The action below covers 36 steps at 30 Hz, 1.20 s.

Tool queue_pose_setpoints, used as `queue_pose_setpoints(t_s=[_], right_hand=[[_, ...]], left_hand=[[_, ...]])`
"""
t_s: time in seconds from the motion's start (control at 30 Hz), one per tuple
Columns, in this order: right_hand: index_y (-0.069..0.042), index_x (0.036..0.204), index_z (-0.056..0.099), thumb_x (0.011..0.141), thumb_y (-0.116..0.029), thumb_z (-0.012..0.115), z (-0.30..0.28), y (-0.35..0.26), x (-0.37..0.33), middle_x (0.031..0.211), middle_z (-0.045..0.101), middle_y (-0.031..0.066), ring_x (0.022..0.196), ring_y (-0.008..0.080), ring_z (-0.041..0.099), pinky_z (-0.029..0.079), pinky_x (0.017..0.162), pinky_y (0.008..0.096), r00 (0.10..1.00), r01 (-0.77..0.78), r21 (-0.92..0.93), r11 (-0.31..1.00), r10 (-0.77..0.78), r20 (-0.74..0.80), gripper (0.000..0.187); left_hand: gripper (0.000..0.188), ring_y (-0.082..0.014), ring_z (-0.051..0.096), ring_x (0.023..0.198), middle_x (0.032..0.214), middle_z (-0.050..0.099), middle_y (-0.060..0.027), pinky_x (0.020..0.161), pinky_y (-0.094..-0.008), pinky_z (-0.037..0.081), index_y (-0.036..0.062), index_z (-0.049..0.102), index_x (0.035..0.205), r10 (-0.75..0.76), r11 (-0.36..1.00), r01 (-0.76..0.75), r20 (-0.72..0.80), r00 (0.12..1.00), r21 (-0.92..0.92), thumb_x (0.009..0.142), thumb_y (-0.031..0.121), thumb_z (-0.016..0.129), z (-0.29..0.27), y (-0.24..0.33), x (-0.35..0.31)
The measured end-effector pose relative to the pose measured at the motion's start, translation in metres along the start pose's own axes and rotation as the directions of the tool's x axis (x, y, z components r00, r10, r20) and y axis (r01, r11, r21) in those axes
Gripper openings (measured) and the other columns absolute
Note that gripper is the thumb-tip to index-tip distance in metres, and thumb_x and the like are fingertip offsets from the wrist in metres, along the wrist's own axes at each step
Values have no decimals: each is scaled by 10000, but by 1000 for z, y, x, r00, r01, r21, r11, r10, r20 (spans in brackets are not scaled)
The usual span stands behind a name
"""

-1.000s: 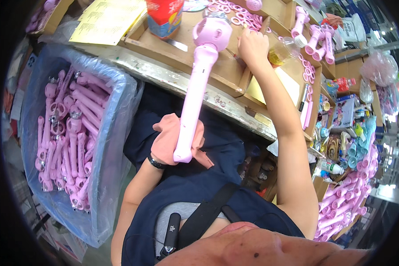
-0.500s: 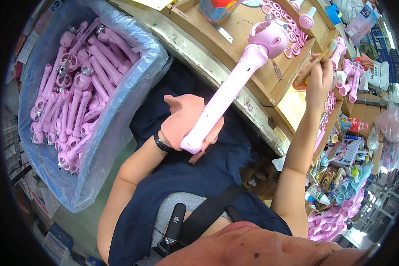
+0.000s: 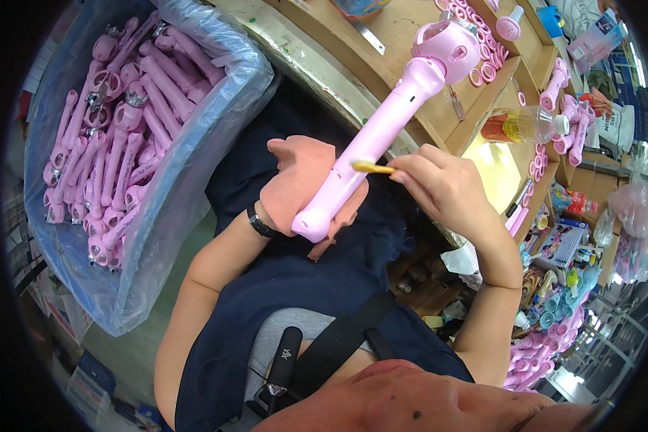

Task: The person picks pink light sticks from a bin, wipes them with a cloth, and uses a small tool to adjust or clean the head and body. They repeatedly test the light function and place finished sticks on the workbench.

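My left hand [image 3: 267, 214] is wrapped in a salmon-coloured cloth [image 3: 299, 173] that hides its fingers. Through the cloth it grips the lower handle of a pink plastic wand [image 3: 385, 119], which slants up to the right and ends in a round, hollowed head. My right hand [image 3: 443, 186] pinches a short yellow stick [image 3: 376, 168] with a thicker, paler tip; whether that tip is a brush or a swab I cannot tell. The tip meets the wand's handle near a seam.
On the left, a container lined with blue plastic [image 3: 255, 79] holds many pink wands. A wooden tray [image 3: 381, 75] on the bench carries pink rings [image 3: 488, 72] and a screwdriver [image 3: 456, 104]. A clear bottle of amber liquid [image 3: 522, 125] lies beside yellow paper [image 3: 495, 169].
My right hand has come from beside the bottle, left and down to the wand, bringing the yellow stick onto its handle. My left hand keeps holding the wand in nearly the same place.
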State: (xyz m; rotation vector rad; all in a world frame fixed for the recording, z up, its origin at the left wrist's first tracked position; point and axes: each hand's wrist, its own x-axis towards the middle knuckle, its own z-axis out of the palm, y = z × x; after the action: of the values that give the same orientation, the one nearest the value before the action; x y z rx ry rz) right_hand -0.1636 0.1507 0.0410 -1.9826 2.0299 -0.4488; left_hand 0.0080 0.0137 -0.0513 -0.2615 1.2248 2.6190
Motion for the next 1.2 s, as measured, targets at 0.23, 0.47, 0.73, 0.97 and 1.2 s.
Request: queue_pose_setpoints(t_s=[0.23, 0.47, 0.73, 0.97, 1.2], right_hand=[[-73, 865, 629, 868, -187, 695, -1, -1, 8, 697, 635, 94, 601, 274, 633, 487, 526, 344, 970, -227, -48, 973, 221, -105, 132], [-87, 856, 631, 822, -139, 717, 3, 2, 1, 670, 604, 92, 591, 274, 627, 488, 525, 348, 982, -148, -71, 986, 138, -127, 107], [-68, 843, 613, 853, -172, 709, 1, 1, 4, 680, 614, 97, 590, 248, 636, 491, 518, 341, 995, 5, -3, 1000, -4, 102, 142], [-98, 854, 633, 857, -172, 693, 4, 1, 4, 687, 614, 90, 614, 280, 633, 500, 541, 342, 996, -72, -30, 997, 73, 51, 96], [-100, 867, 646, 846, -143, 705, 11, 5, 1, 668, 625, 94, 591, 267, 638, 500, 537, 350, 993, 65, 64, 996, -71, 97, 76]], left_hand=[[637, -225, 454, 418, 555, 493, -154, 489, -306, 395, -14, 532, 686, 39, 980, -43, 25, 999, 195, 721, 618, 463, -9, -10, 1], [700, -259, 440, 422, 550, 478, -170, 499, -317, 393, -35, 538, 744, 73, 947, -101, 102, 992, 306, 714, 652, 408, -11, -11, 3], [612, -229, 476, 449, 558, 493, -154, 486, -302, 390, -10, 517, 692, 47, 980, -47, 4, 999, 194, 755, 589, 408, -7, -10, 3], [485, -182, 468, 422, 540, 494, -117, 484, -300, 413, 44, 498, 567, 89, 974, -80, -35, 995, 212, 777, 481, 494, -8, -17, 5], [421, -188, 463, 412, 526, 487, -101, 462, -304, 401, 41, 523, 621, 183, 972, -196, 103, 978, 130, 744, 442, 565, -13, -25, 7]])
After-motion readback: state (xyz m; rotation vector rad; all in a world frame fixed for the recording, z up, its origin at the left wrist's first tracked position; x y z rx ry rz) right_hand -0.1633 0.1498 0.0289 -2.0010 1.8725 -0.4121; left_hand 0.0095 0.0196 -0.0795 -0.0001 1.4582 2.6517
